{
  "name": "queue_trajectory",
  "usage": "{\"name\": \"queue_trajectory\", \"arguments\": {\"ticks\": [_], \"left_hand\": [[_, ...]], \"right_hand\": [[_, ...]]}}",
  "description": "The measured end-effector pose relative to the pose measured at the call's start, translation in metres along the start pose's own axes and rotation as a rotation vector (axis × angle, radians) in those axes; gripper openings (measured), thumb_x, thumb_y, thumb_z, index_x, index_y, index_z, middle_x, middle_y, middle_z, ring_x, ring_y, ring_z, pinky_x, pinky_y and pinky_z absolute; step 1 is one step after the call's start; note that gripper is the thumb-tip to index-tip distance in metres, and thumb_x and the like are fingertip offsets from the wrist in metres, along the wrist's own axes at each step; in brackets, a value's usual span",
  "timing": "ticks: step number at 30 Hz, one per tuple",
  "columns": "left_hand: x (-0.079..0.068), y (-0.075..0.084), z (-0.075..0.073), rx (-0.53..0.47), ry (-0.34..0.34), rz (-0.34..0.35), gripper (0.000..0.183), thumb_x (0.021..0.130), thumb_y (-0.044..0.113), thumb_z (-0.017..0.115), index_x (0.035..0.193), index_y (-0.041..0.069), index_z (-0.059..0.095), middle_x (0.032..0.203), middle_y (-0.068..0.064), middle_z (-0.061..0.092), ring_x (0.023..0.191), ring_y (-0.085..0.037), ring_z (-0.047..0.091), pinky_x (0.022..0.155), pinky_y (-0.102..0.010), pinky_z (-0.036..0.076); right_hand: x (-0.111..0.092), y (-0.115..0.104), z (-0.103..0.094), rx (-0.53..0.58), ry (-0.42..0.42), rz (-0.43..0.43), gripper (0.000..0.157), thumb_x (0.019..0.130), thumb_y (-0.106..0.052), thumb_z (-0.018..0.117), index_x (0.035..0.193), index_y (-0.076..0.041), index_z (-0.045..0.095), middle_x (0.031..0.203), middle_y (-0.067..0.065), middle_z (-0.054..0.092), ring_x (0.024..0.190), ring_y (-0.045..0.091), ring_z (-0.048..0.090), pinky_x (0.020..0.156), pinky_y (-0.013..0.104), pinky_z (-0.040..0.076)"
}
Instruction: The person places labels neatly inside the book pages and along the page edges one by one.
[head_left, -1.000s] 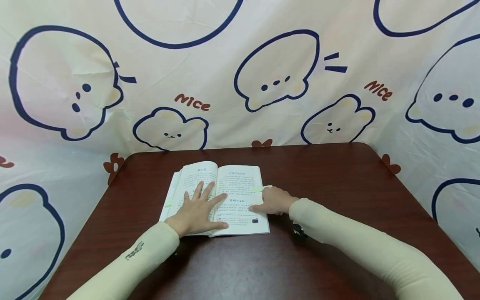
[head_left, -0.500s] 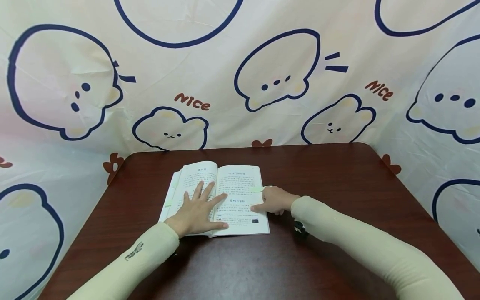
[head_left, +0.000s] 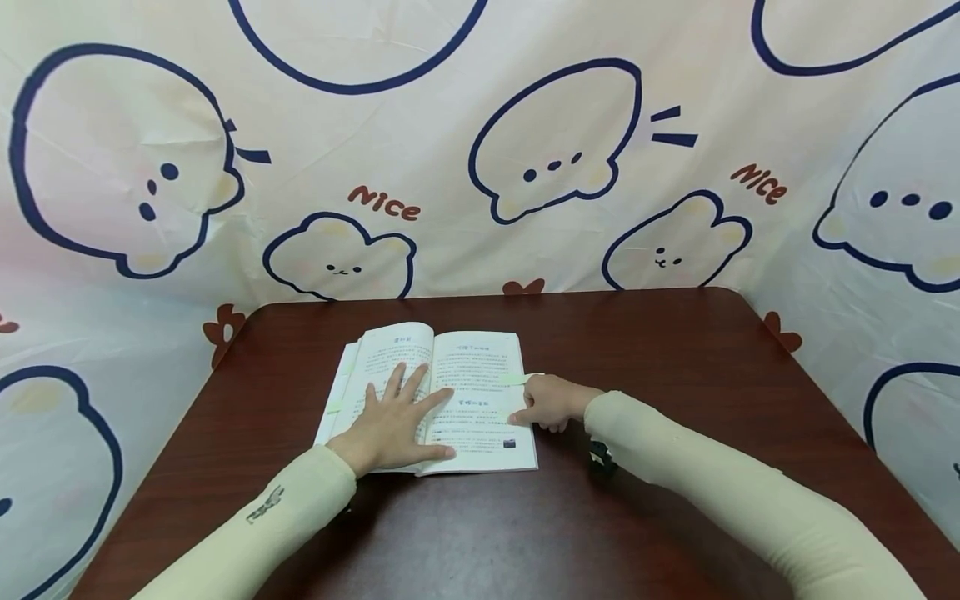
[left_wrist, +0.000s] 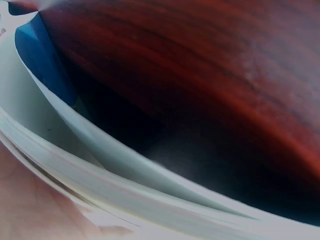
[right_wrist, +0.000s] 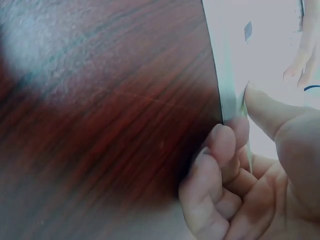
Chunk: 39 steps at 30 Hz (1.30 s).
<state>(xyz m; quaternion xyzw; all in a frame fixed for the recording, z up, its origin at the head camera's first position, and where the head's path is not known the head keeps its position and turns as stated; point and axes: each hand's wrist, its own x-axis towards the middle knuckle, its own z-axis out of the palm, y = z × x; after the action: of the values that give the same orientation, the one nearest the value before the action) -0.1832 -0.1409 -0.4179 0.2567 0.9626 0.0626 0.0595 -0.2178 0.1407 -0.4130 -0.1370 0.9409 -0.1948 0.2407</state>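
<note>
An open book (head_left: pixel 480 354) lies on the dark wood table, printed pages up. My left hand (head_left: pixel 393 425) rests on it with fingers spread, over the left page and across the spine. At the book's right edge is my right hand (head_left: pixel 553 402), thumb over the page and other fingers curled underneath. In the right wrist view, thumb and index finger pinch a thin pale-green sticky tab (right_wrist: pixel 245 106) at the page edge; most of it is hidden. Another green sticky tab (head_left: pixel 513 378) crosses the right page's edge just above the thumb.
A third green tab (head_left: pixel 334 407) marks the left page's outer edge. The brown table (head_left: pixel 637 333) extends around the book, with a cartoon-printed cloth (head_left: pixel 450 150) hanging behind and at both sides. In the left wrist view, a blue cover (left_wrist: pixel 45 62) shows under the raised pages.
My right hand has slid slightly to the right along the page edge, its thumb drawing back toward the margin. The left hand stays spread on the book.
</note>
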Motion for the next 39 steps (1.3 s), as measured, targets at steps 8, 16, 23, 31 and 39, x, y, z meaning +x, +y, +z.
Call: {"name": "queue_trajectory", "arguments": {"ticks": [8,16,23,31,39], "left_hand": [[-0.001,0.001,-0.001,-0.004,0.003,-0.002,0.091,0.081,0.077,0.062,0.156,0.03,0.04,0.169,-0.02,0.015,0.154,-0.053,0.01,0.104,-0.085,0.02],[-0.002,0.0,-0.001,-0.004,0.008,-0.004,0.091,0.081,0.077,0.062,0.156,0.029,0.04,0.169,-0.02,0.016,0.154,-0.053,0.01,0.104,-0.086,0.02],[-0.002,0.001,-0.001,-0.017,0.0,-0.009,0.091,0.081,0.077,0.062,0.156,0.029,0.04,0.17,-0.019,0.014,0.154,-0.053,0.009,0.105,-0.086,0.019],[-0.001,0.0,-0.001,-0.007,0.018,-0.006,0.09,0.081,0.077,0.062,0.155,0.029,0.041,0.169,-0.02,0.016,0.154,-0.054,0.011,0.104,-0.086,0.02],[-0.001,0.0,0.001,-0.005,0.012,-0.008,0.09,0.081,0.078,0.061,0.155,0.03,0.041,0.17,-0.019,0.016,0.154,-0.053,0.011,0.104,-0.086,0.02]], "right_hand": [[-0.001,0.005,-0.008,0.061,-0.077,-0.067,0.043,0.097,-0.029,0.069,0.061,-0.012,0.055,0.055,-0.001,0.057,0.047,0.01,0.054,0.046,0.022,0.049],[0.0,0.006,-0.012,0.073,-0.117,-0.094,0.041,0.098,-0.026,0.068,0.062,-0.011,0.055,0.056,-0.002,0.056,0.047,0.008,0.054,0.047,0.021,0.05],[0.004,0.011,-0.013,0.121,-0.145,-0.086,0.044,0.098,-0.025,0.068,0.059,-0.013,0.052,0.053,-0.003,0.053,0.045,0.007,0.052,0.046,0.019,0.047],[0.003,0.009,-0.016,0.106,-0.136,-0.091,0.044,0.097,-0.024,0.069,0.058,-0.015,0.051,0.052,-0.005,0.048,0.045,0.007,0.045,0.045,0.018,0.042],[0.007,0.008,-0.009,0.063,-0.094,-0.047,0.048,0.096,-0.033,0.066,0.054,-0.018,0.048,0.048,-0.007,0.04,0.041,0.008,0.034,0.041,0.02,0.031]]}}
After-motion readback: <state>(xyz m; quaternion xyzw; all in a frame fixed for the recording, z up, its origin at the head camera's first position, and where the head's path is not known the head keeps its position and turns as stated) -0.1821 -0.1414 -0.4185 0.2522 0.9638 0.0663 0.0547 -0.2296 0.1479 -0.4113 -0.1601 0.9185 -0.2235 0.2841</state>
